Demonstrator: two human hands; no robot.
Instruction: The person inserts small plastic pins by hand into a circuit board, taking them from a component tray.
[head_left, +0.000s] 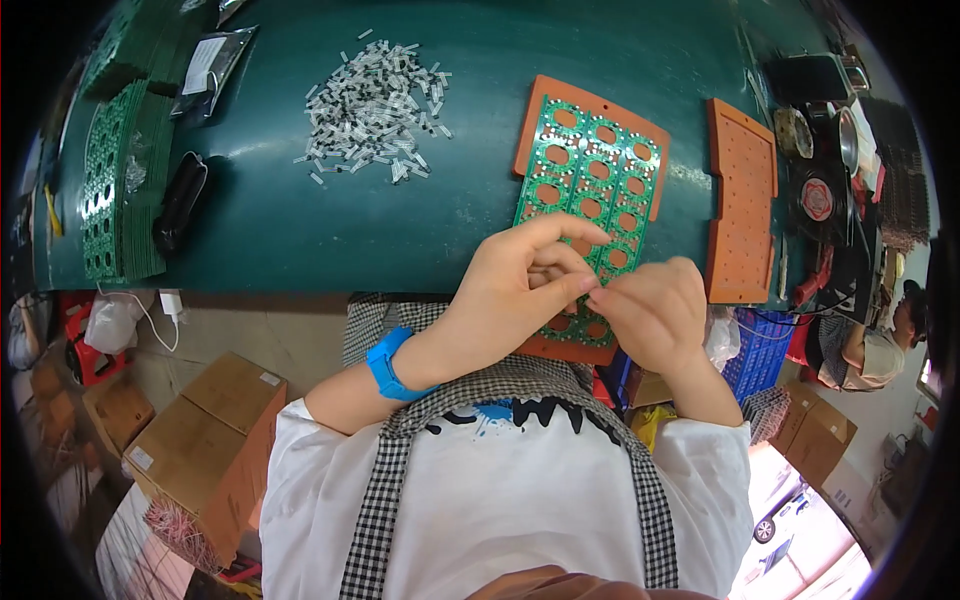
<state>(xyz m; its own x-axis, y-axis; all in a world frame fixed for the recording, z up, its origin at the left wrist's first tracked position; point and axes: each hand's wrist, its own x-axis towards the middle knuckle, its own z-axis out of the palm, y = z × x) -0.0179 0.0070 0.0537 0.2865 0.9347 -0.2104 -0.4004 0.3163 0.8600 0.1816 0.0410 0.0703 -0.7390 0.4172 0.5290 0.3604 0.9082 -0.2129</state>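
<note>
A green circuit board panel (pixel 598 170) with rows of oval cutouts lies on an orange fixture plate (pixel 537 100) at the table's near edge. Over its lower part, my left hand (pixel 525 275) is closed, thumb and fingers pinched, with a blue band on the wrist. My right hand (pixel 655 315) is closed too, and its fingertips meet those of the left. Whatever sits between the fingertips is too small to make out. Farther left on the table is a loose pile of small clear and dark parts (pixel 370 110).
Stacked green circuit boards (pixel 125 185) stand at the left, beside a black pouch (pixel 183 200) and a silvery bag (pixel 212 75). A second orange plate (pixel 740 215) lies to the right, near tools and a tape roll (pixel 816 198). Cardboard boxes (pixel 205 430) sit on the floor; another person (pixel 870 345) is at far right.
</note>
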